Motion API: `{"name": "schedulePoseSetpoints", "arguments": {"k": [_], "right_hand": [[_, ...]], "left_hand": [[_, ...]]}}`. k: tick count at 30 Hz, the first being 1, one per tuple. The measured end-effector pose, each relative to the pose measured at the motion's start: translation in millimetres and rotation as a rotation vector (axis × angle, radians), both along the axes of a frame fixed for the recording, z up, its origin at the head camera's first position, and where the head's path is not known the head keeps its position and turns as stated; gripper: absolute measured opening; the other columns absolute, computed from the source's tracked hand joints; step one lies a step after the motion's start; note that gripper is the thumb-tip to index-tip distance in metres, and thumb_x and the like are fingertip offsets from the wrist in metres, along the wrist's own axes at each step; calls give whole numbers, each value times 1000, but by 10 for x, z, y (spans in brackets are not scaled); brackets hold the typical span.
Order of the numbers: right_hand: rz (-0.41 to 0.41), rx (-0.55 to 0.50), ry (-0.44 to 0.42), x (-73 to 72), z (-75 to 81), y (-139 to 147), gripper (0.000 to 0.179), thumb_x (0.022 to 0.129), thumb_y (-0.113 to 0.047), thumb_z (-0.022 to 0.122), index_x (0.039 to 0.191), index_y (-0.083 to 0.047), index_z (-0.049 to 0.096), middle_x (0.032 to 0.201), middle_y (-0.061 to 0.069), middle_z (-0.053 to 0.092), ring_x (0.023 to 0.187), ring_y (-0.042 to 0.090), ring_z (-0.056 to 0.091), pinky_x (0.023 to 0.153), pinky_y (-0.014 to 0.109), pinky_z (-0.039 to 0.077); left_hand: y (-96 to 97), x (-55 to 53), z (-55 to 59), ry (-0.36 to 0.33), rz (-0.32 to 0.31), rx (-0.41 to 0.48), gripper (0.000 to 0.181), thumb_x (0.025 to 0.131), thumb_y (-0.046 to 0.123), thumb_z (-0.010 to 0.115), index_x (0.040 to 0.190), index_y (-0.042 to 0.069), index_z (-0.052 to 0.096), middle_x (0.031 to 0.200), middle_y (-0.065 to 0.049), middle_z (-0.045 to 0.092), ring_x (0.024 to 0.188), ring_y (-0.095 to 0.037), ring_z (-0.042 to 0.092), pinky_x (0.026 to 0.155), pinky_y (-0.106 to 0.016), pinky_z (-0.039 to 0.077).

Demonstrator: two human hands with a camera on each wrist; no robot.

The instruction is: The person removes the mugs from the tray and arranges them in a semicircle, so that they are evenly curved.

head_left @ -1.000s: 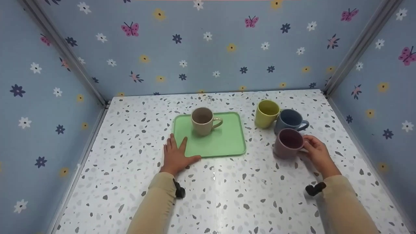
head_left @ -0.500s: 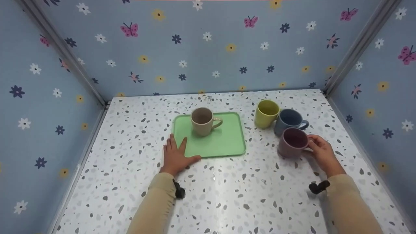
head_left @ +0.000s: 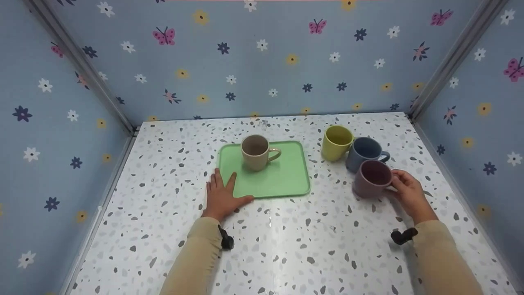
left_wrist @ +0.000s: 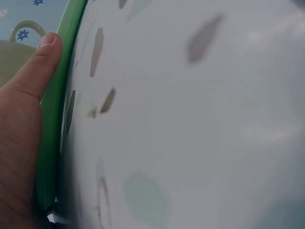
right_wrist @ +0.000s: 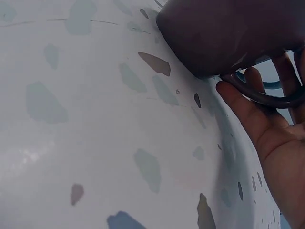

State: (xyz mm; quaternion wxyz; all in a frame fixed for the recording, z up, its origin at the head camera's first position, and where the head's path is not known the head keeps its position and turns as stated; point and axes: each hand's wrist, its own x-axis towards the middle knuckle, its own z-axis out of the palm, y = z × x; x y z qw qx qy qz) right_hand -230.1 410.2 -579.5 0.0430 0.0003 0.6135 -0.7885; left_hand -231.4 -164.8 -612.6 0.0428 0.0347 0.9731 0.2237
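My left hand lies with fingers spread over the near left corner of a light green tray; in the left wrist view the thumb rests along the tray's green edge. A beige mug stands upright on the tray, handle to the right. My right hand grips the handle of a purple mug, its fingers through and around the loop in the right wrist view. The purple mug is upright, in front of a blue mug and overlapping it in the head view.
A yellow mug stands just left of the blue mug, at the back right. The white speckled table is bounded by a blue flowered back wall and side walls. Dark wrist cameras sit on both sleeves.
My right hand has shifted the purple mug a little to the right and slightly back. My left hand, the tray and the other mugs stay where they were.
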Motion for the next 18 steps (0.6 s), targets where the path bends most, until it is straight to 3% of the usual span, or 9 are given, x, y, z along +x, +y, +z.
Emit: {"name": "schedulePoseSetpoints", "arguments": {"k": [18], "right_hand": [[-6,17,-63,-11,31,9,17,106,-16,52,117,-18,65,115,-7,68,107,10,66,86,31,59]], "left_hand": [[13,-27,-43,-11,3,-4,116,76,88,55,163,19,22,163,-30,-18,151,-48,-11,121,-60,-6]]}}
